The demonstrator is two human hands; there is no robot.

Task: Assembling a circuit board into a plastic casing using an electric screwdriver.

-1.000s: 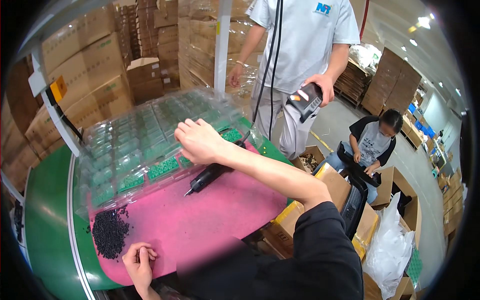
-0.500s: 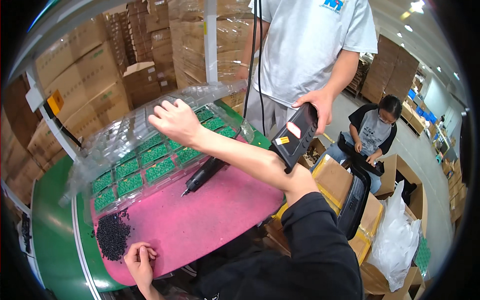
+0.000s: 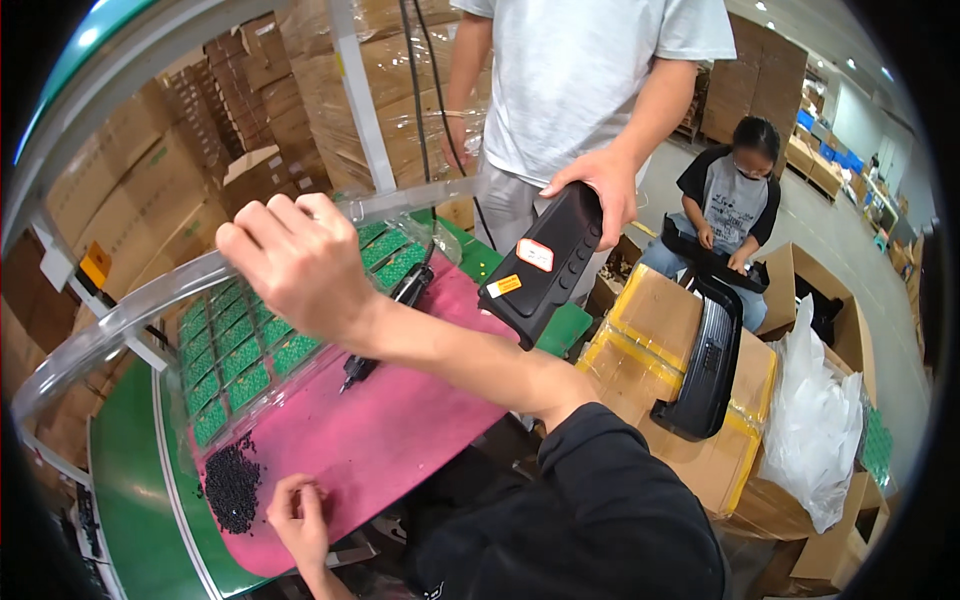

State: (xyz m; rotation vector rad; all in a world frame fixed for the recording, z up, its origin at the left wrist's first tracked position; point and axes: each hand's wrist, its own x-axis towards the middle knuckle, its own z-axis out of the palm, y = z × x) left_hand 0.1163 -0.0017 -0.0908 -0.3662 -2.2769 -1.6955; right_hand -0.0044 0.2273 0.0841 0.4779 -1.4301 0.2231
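My right hand [image 3: 300, 265] is raised over the bench and grips the edge of a clear plastic blister tray [image 3: 150, 310], lifting it off a stack of trays that hold small green circuit boards [image 3: 235, 360]. My left hand [image 3: 298, 515] rests on the pink mat [image 3: 400, 430] at the near edge, fingers pinched together beside a heap of small black parts [image 3: 232, 487]; whether it holds one I cannot tell. A black electric screwdriver [image 3: 385, 325] lies on the mat under my right forearm.
A person in a white shirt stands across the bench and holds out a black plastic housing [image 3: 545, 265]. Another person sits at the right with a black panel [image 3: 710, 350] leaning on yellow-taped cartons [image 3: 690, 400]. White bags [image 3: 815, 420] lie beyond. Wrapped cartons [image 3: 300, 90] stand behind.
My right hand has lifted the clear tray higher and toward me. The standing person has swung the black housing closer over the bench. My left hand has stayed by the black parts.
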